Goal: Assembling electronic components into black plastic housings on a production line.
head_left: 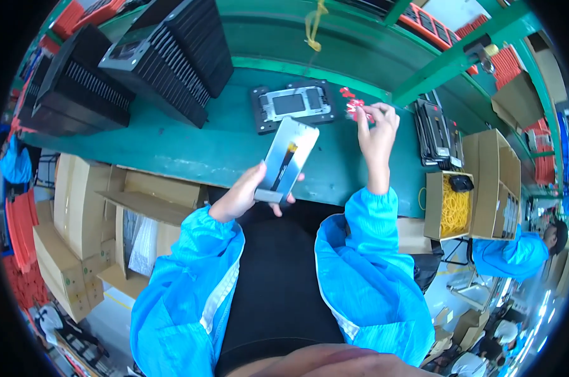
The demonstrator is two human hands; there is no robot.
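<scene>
A phone display panel [289, 154] with a silvery back and a dark flex cable with a yellowish end is tilted up over the bench's front edge. My left hand [240, 191] grips its lower end, thumb on one side and fingertips showing at the other. My right hand [377, 129] is at a small pile of red and white pieces [354, 105], thumb and fingers drawn together there; whatever is between them is too small to make out. Between the panel and the back of the bench lies a black fixture [257, 103] with a silver phone frame [300, 115] in it.
Tall black slotted racks [171, 66] stand at the back left. To the right are a stack of dark phone-sized parts [434, 135] and a cardboard box of yellow bands [454, 210]. Open cartons [152, 195] sit left below the bench [171, 151]. A co-worker's blue sleeve [511, 254] shows right.
</scene>
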